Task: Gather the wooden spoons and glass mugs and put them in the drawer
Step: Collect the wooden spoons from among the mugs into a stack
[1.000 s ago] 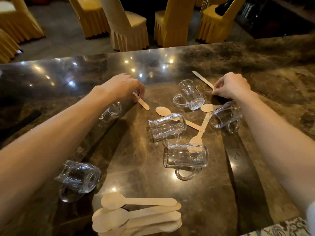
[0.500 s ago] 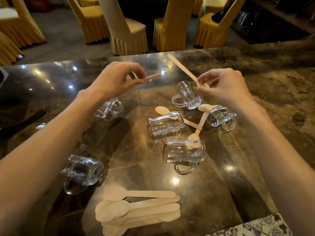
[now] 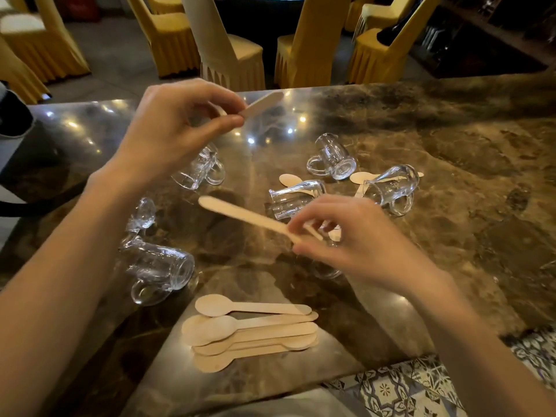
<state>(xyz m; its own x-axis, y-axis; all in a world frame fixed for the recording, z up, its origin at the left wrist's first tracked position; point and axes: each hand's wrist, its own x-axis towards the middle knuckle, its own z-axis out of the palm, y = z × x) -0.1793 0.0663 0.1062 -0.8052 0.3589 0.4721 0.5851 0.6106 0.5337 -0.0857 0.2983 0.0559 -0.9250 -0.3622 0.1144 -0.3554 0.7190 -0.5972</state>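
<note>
Yellow-skirted chairs (image 3: 310, 43) stand past the far edge of a dark marble counter (image 3: 451, 145), and a pile (image 3: 252, 332) of wooden spoons lies by its near edge. A second ago both hands were down on the counter well beyond the pile, each closing on a spoon among the mugs. Now both are in the air. The left hand (image 3: 168, 133) pinches one spoon (image 3: 264, 103) between thumb and fingertips, high and far beyond the pile. The right hand (image 3: 361, 245) has swung back and pinches a second spoon (image 3: 240, 213) just beyond the pile, its free end pointing left.

The mugs (image 3: 331, 161) lie on their sides beyond the pile, where they lay before. At least two loose spoons (image 3: 288, 179) remain between them, partly under glass.

These two spoons look bound for the pile. Gathering seems only partly done, as the loose spoons and all the mugs are still to collect. No drawer is in view.
</note>
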